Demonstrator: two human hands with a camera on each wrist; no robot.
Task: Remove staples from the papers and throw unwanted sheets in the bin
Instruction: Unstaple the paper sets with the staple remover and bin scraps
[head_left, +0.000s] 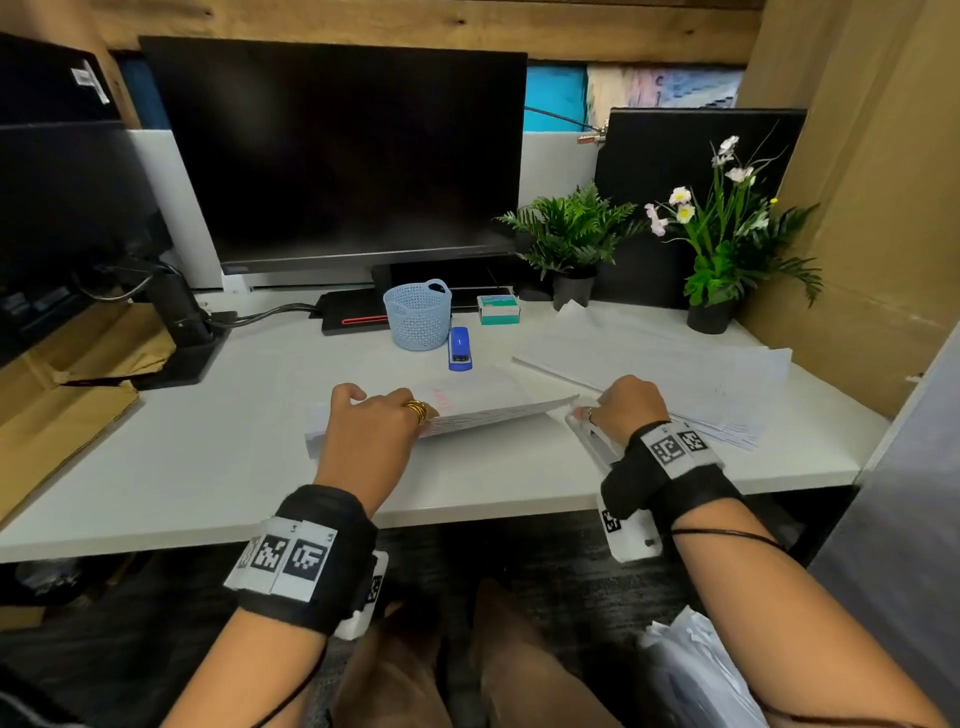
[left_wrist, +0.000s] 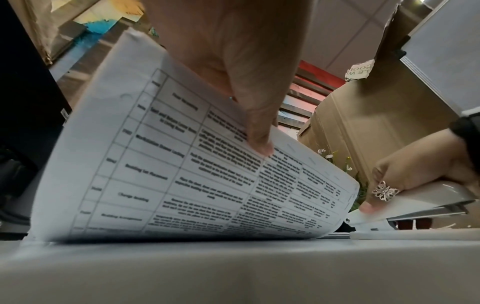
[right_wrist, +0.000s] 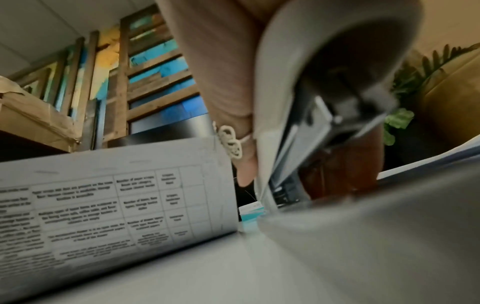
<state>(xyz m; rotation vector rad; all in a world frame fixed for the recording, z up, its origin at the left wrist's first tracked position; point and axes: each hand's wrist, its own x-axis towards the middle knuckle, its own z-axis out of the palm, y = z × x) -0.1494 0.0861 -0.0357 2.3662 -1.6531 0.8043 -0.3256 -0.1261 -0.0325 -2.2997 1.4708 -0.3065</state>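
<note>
At the near edge of the white table (head_left: 208, 467), the left hand (head_left: 374, 421) pinches the stapled papers (left_wrist: 182, 174), fingers (left_wrist: 257, 131) clamped on the lifted top sheets, probably to expose the stapled corner. The right hand (head_left: 628, 405), palm down, grips a white stapler (left_wrist: 405, 207) resting beside that corner.

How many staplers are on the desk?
2: a blue stapler lying beside the light-blue basket, and a white stapler held in the right hand. Others may be hidden under papers.

Printed sheet (head_left: 488, 415) curled up off desk, white stapler (head_left: 592, 441) at its right edge
</note>
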